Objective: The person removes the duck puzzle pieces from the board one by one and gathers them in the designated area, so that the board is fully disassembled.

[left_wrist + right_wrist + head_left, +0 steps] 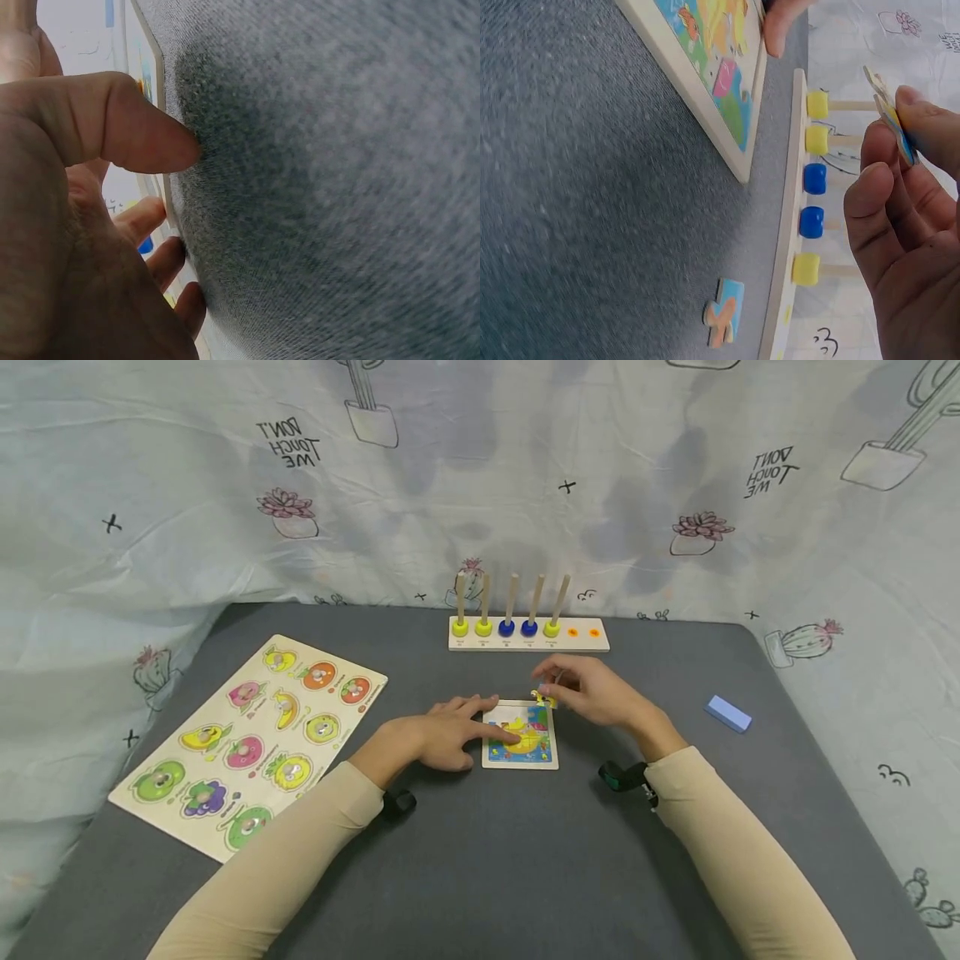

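A small picture puzzle (536, 746) in a wooden frame lies flat on the grey table. My left hand (438, 737) is spread beside it, with a straight finger touching the yellow picture and other fingertips at its left edge. Above the puzzle's upper right corner, my right hand (596, 692) pinches a thin puzzle piece (895, 129) between thumb and fingers. What looks like a second piece overlaps it; I cannot tell whether they are joined. A loose blue and orange puzzle piece (726, 311) lies on the table in the right wrist view.
Behind the puzzle stands a counting board (528, 643) with upright pegs and yellow and blue beads. A large fruit peg board (247, 718) lies at the left. On the right side is a small blue block (727, 714). A patterned cloth (480, 468) hangs behind the table.
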Tool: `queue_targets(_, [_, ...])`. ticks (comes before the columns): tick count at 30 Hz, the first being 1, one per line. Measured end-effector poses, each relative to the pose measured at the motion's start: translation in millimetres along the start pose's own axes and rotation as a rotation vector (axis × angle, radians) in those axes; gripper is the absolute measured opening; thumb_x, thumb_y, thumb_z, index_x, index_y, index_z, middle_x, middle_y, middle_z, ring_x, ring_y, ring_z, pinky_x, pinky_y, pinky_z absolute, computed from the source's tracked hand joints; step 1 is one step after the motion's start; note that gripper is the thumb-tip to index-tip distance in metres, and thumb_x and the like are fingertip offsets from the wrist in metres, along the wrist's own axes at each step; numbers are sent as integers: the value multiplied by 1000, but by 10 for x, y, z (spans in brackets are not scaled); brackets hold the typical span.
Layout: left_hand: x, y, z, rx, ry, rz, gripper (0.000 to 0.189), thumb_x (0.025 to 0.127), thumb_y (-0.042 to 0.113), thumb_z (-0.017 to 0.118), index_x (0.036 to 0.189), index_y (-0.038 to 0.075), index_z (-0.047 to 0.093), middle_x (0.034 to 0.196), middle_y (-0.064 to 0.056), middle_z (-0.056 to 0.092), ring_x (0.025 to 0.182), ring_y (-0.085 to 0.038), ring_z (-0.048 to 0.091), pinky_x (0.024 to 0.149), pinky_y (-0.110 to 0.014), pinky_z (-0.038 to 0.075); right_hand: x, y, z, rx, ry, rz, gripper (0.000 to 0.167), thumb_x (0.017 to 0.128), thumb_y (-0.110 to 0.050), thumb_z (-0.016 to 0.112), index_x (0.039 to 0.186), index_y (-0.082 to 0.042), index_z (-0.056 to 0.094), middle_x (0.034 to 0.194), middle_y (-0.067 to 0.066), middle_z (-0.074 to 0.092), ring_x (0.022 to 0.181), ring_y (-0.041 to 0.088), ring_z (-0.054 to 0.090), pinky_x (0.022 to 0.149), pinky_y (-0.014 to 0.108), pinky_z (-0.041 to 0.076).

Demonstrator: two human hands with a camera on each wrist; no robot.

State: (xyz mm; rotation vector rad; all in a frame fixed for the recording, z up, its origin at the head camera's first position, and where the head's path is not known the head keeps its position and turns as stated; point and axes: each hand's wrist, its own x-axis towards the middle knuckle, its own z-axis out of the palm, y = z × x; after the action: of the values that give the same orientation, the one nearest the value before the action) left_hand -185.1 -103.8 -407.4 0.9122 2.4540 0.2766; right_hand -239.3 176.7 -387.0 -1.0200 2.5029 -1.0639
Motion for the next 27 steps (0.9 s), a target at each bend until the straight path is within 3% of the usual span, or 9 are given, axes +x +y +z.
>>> queue_targets(8, [10, 39, -18, -21, -11, 6, 72, 94, 19, 62, 153, 54, 40, 174, -1, 4, 158, -38, 10, 120, -64, 19, -67, 43, -149, -7, 19, -42, 22, 104, -16, 62, 124, -9, 69, 104, 4, 69, 77, 33, 64, 66, 35, 52])
queue_targets(13, [22, 40, -32, -14, -12, -2, 73, 94, 18, 62, 153, 55, 39, 174, -1, 5, 158, -37, 11, 120, -64, 19, -120, 64, -235, -16, 27, -23, 21, 103, -17, 64, 123, -11, 69, 101, 4, 69, 69, 33, 62, 60, 33, 51])
queue_targets(22, [14, 31, -65, -28, -26, -10, 73, 94, 18, 62, 153, 54, 40, 174, -1, 3, 158, -38, 9, 121, -64, 18, -243, 163, -373, -57, 31, 22, 18, 104, -17, 63, 117, -10, 72, 98, 4, 71, 76, 33, 67, 65, 35, 52])
queue_targets(27, [26, 33, -75, -26, -32, 9, 73, 94, 18, 62, 154, 53, 40, 174, -2, 3, 157, -38, 9, 120, -65, 19, -324, 252, -432, -111, 70, 34, 16, 103, -16, 64, 115, -12, 73, 101, 1, 71, 75, 24, 61, 65, 34, 48])
